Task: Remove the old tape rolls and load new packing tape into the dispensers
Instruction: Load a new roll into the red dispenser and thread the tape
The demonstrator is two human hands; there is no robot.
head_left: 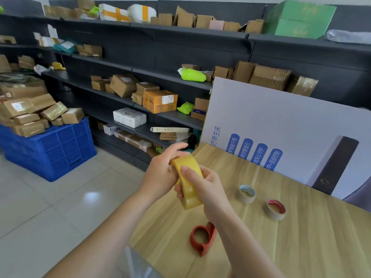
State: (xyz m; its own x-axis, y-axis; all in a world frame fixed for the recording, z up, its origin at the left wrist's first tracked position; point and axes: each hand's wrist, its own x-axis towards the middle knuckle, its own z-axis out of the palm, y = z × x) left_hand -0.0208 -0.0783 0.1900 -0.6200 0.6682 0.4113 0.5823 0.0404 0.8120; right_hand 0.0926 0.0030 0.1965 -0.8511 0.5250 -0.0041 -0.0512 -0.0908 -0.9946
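A yellowish roll of packing tape (pixel 189 183) is held above the near left corner of the wooden table (pixel 301 237). My right hand (pixel 208 189) grips it, thumb on the outer band and fingers behind. My left hand (pixel 163 169) holds the roll's upper left side, fingers reaching over its top. A red empty tape dispenser (pixel 201 238) lies on the table below my right wrist. Two spent cardboard cores stand further right: one with a pale blue dispenser rim (pixel 247 194), one with a red dispenser rim (pixel 276 209).
A large white printed carton (pixel 281 125) leans along the table's far edge. Dark shelves (pixel 140 57) full of parcels run behind. A blue plastic crate (pixel 56 149) piled with boxes sits on the tiled floor at left.
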